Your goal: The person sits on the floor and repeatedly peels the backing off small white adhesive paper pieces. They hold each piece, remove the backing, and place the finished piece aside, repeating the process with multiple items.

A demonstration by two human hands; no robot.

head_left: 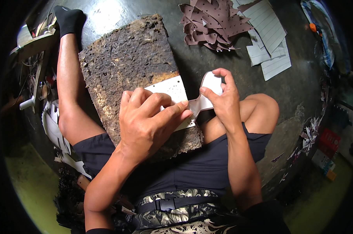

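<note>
A worn, rough brown board [125,58] lies slanted across my lap. On its near right part rests a white flat piece [168,86] with small dark holes. My left hand [147,119] is over this piece, fingers curled, with thumb and forefinger pressed together at its right edge. From there a narrow white strip with a brownish edge runs right to a rounded end [212,85], raised off the board. My right hand [226,97] pinches that rounded end between thumb and fingers. Whether the strip and the holed piece are one sheet is hidden by my left fingers.
Beyond the board on the dark floor sits a heap of brown cut pieces with holes [211,25]. Lined white paper sheets [268,31] lie right of it. Scraps [311,134] lie at the right, and white offcuts [53,124] at the left. My bent legs flank the board.
</note>
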